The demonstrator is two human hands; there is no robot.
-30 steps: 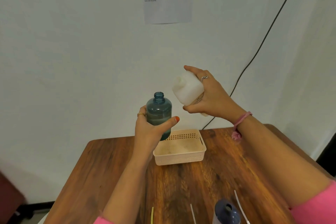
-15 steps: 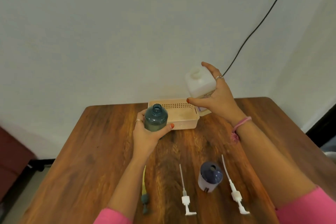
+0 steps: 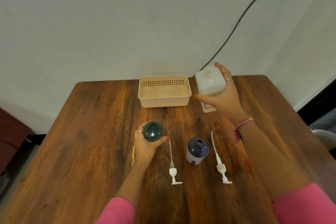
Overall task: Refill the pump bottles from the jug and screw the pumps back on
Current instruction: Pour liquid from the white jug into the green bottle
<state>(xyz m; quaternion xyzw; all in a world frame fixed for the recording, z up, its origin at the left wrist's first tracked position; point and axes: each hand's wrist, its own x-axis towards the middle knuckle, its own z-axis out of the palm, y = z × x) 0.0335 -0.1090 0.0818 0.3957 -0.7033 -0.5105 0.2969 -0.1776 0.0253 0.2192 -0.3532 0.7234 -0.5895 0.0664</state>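
My left hand (image 3: 145, 146) grips a teal bottle (image 3: 152, 131) that stands upright, open-necked, on the wooden table (image 3: 91, 142). At the back right, my right hand (image 3: 221, 98) holds the white jug (image 3: 209, 82) upright on the table, cap off. A dark blue-topped bottle (image 3: 197, 151) with a white base stands open between two white pumps. One white pump (image 3: 173, 171) lies left of it, the other white pump (image 3: 221, 165) to its right. A yellow tube (image 3: 133, 157) shows beside my left wrist, mostly hidden.
A peach plastic basket (image 3: 164, 102) sits at the table's back edge, left of the jug. A black cable (image 3: 241, 16) runs down the white wall behind the jug. Dark furniture (image 3: 11, 138) stands off the table's left side.
Both hands have come down from in front of the wall. The teal bottle now stands on the table and the jug is set upright beside the basket. The view tilted downward.
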